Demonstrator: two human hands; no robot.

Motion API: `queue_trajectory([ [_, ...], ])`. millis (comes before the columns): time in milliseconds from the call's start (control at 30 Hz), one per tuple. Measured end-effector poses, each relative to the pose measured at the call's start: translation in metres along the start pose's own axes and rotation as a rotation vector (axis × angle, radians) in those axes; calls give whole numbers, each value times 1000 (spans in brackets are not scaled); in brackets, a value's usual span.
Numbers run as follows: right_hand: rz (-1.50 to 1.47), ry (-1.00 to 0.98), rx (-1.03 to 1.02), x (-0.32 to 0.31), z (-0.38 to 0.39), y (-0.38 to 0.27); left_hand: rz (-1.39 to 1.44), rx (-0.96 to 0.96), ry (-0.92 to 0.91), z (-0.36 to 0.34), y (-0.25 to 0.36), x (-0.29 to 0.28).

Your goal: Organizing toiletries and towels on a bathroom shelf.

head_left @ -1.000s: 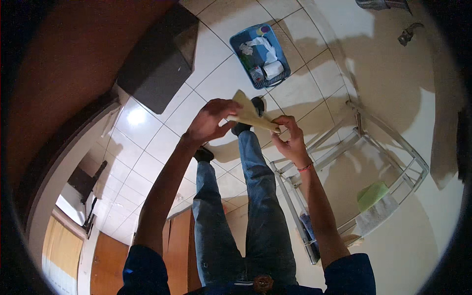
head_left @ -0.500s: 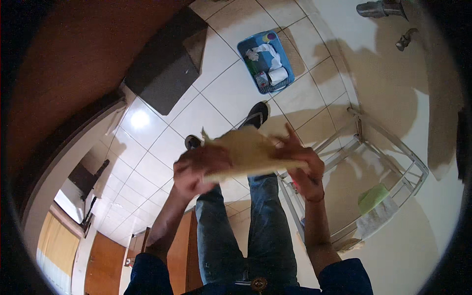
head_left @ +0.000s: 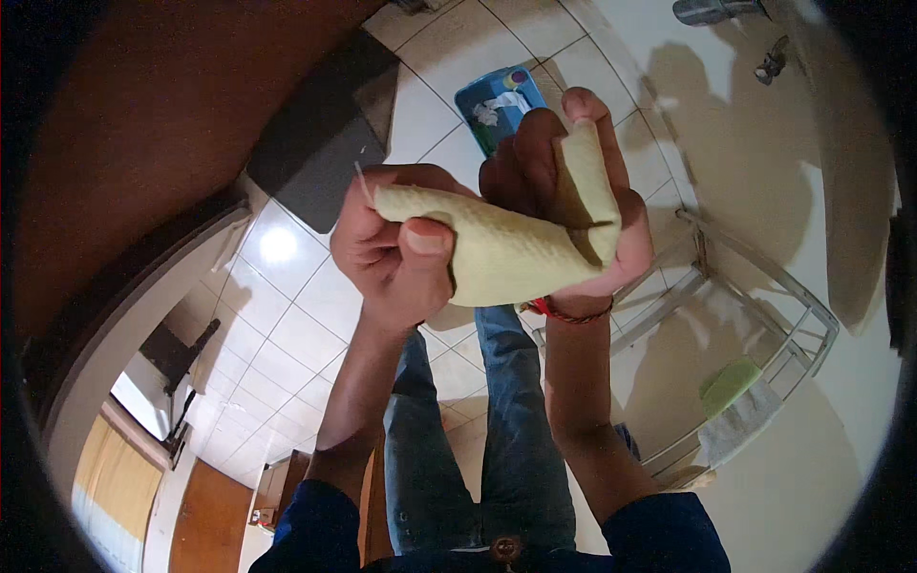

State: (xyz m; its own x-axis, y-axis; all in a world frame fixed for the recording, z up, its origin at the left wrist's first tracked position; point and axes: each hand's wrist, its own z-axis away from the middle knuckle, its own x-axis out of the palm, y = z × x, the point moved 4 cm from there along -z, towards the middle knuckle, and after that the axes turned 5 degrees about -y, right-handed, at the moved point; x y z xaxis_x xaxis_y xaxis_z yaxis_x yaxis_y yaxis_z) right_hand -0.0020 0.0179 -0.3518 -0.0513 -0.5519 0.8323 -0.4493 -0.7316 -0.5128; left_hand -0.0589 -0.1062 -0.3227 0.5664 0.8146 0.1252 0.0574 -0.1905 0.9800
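Observation:
A pale yellow cloth [head_left: 516, 256] with a dimpled texture is stretched between my two hands, held up in front of my legs. My left hand [head_left: 394, 253] is closed around one end, its thumb pressed on top and the fingers curled beneath. At the other end, my right hand [head_left: 632, 239] is turned palm up, and the cloth folds up along its raised fingers. Part of that grip is hidden behind the fabric. A thin pale strand sticks up beside my left fist. Around my right wrist is a red band [head_left: 564, 313].
A blue bin [head_left: 466, 100] with crumpled white paper stands on the tiled floor ahead, partly behind my right hand. At right, a metal rack [head_left: 807, 329] carries a green cloth [head_left: 732, 384] and a whitish cloth [head_left: 740, 425]. A dark grey panel [head_left: 315, 134] lies upper left.
Both hands have come up nearer to the camera with the cloth. The right hand has turned palm up, and the cloth's right end is now folded upward against its fingers.

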Motion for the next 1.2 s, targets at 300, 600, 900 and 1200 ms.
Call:
queue_trajectory([
  [300,948,496,-64,-25,30,6,-85,-161,31,21,-41,-13],
  [600,431,343,336,-10,86,37,-275,-152,-144,42,-53,-12],
  [900,285,620,314,-30,86,11,-132,-533,-443,38,-88,-14],
  [1200,1586,-42,405,-97,92,17,0,-695,-373,62,-164,-10],
])
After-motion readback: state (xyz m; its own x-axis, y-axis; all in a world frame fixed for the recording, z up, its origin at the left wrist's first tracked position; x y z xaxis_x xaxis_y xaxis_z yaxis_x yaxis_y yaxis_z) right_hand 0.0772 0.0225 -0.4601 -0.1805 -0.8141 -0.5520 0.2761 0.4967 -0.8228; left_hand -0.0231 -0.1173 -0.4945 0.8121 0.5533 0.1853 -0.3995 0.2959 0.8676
